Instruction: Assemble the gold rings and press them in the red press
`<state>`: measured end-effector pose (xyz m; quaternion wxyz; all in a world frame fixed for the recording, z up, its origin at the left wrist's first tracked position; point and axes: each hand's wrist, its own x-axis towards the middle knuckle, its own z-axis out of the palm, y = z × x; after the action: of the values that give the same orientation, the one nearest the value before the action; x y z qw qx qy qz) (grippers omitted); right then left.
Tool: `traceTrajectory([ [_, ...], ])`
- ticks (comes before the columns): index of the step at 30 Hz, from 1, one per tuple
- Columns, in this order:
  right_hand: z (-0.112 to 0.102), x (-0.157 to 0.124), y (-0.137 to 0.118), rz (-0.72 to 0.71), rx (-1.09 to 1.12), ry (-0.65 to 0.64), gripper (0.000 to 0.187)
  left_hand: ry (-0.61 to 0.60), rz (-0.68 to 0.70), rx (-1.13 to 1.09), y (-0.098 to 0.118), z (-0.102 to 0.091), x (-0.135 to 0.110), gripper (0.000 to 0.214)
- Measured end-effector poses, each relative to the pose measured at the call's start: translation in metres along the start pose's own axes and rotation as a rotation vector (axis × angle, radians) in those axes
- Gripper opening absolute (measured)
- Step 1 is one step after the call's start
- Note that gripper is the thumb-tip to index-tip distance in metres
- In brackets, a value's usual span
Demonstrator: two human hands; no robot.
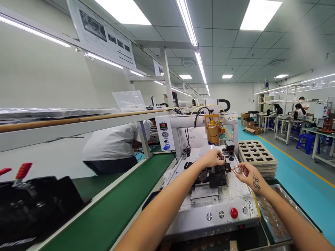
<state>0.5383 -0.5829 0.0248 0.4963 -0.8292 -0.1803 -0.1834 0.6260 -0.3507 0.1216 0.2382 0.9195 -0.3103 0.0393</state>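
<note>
My right hand (248, 176) is closed, pinching a round rose-gold watch case (237, 170) by its edge. The case is just right of a black fixture (218, 176) on the white bench machine (201, 219). Over that fixture, my left hand (212, 158) is closed at the fingertips around a small gold-coloured part (223, 159), mostly hidden by the fingers. Behind both hands hangs the machine's gold cylindrical head (213, 133). To the right below, a tray (274, 240) holds several round rose-gold pieces, partly covered by my right forearm.
A stack of beige cut-out trays (258, 157) stands right of the machine. Along the left runs a green conveyor belt (123, 198), with a black red-handled fixture (34, 205) beside it. Beyond it a person in a white shirt (112, 141) bends over. A control box (164, 134) flanks the machine.
</note>
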Motion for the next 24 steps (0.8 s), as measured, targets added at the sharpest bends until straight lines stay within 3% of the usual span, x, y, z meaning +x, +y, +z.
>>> traceTrajectory([
  [7, 0.038, 0.086, 0.020, 0.020, -0.108, -0.351, 0.024, 0.128, 0.073, -0.133, 0.021, -0.048, -0.068, 0.017],
  [13, 0.033, 0.110, 0.026, 0.000, -0.220, -0.588, 0.030, 0.141, 0.062, -0.165, 0.033, -0.066, -0.148, 0.016],
  [18, 0.024, 0.111, 0.020, -0.031, -0.274, -0.636, 0.028, 0.140, 0.000, -0.218, 0.035, -0.065, -0.193, 0.018],
  [24, 0.033, 0.100, 0.023, -0.091, -0.316, -0.501, 0.026, 0.179, -0.054, -0.179, 0.031, -0.061, -0.233, 0.022],
])
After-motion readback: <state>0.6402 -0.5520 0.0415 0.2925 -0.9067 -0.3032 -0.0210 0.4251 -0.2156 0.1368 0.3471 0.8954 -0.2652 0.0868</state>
